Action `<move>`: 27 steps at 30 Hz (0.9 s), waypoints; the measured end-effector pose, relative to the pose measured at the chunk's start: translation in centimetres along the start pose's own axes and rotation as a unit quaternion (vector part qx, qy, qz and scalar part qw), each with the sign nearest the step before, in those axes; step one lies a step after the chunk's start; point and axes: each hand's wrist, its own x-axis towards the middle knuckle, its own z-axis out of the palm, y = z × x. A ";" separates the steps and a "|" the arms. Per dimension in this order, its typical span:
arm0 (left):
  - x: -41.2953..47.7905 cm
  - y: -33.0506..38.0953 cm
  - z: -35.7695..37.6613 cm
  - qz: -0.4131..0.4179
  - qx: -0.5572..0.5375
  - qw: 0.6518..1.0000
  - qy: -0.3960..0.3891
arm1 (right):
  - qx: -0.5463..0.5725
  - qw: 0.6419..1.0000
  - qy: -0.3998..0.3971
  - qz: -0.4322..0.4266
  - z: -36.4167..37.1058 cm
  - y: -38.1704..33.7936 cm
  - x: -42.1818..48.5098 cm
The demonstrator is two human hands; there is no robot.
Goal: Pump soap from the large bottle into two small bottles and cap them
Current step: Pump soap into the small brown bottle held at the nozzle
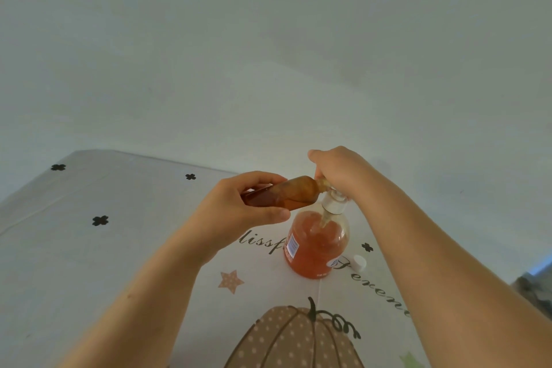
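A large clear bottle (316,245) of orange soap with a white pump stands on the table. My left hand (239,203) grips a small amber bottle (286,193) lying nearly sideways, its mouth held against the pump's spout. My right hand (337,170) sits on top of the pump head (334,202), fingers curled over it, hiding the nozzle and the small bottle's mouth. A small white cap (359,262) lies on the table right of the large bottle. A second small bottle is not in view.
The table wears a white cloth (119,248) printed with black clovers, a star, lettering and a pumpkin. A pale wall stands behind the table's far edge. Something dark shows at the right border (534,287).
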 end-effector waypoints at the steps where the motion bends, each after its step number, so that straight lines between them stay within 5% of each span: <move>1: 0.0 0.0 0.0 -0.002 0.003 1.000 0.001 | -0.002 1.000 -0.001 -0.004 0.1 0.1 -0.1; 27: -0.3 0.3 0.3 0.004 -0.047 0.999 0.007 | 0.000 1.000 0.011 -0.003 -0.8 -0.3 -0.9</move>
